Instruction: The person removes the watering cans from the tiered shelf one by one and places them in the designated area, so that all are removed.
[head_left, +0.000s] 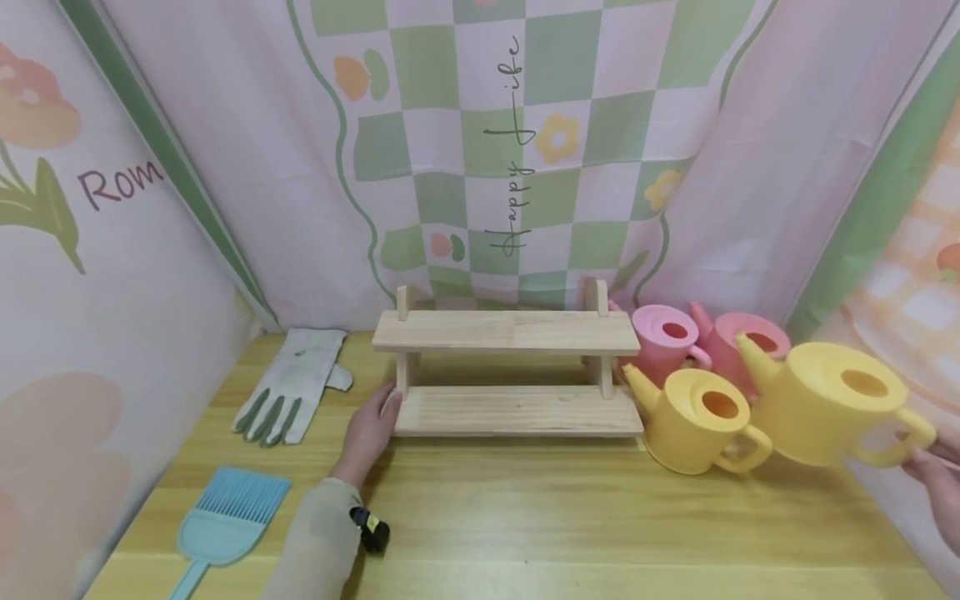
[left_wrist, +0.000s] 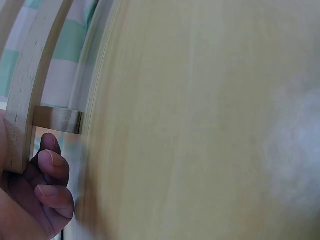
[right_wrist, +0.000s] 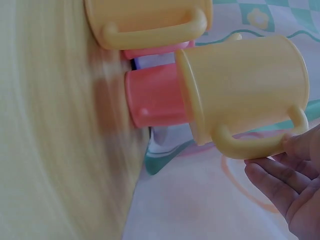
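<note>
My left hand (head_left: 369,433) grips the left end of a two-tier wooden shelf (head_left: 517,410). The left wrist view shows its curled fingers (left_wrist: 54,167) beneath the board. At the right, my right hand (head_left: 941,483) pinches the handle of a yellow watering can (head_left: 832,408), which hangs above the table in the right wrist view, its spout pointing left. A second yellow watering can (head_left: 693,437) stands beside the shelf's right end. Behind these stand a pink watering can (head_left: 656,329) and a darker pink one (head_left: 738,333), partly hidden.
A white work glove (head_left: 300,367) with grey-green fingertips lies at the back left of the wooden table (head_left: 525,517). Nearer the front left is a light blue brush-ended tool (head_left: 225,525). Printed curtains (head_left: 487,150) hang close behind and along both sides.
</note>
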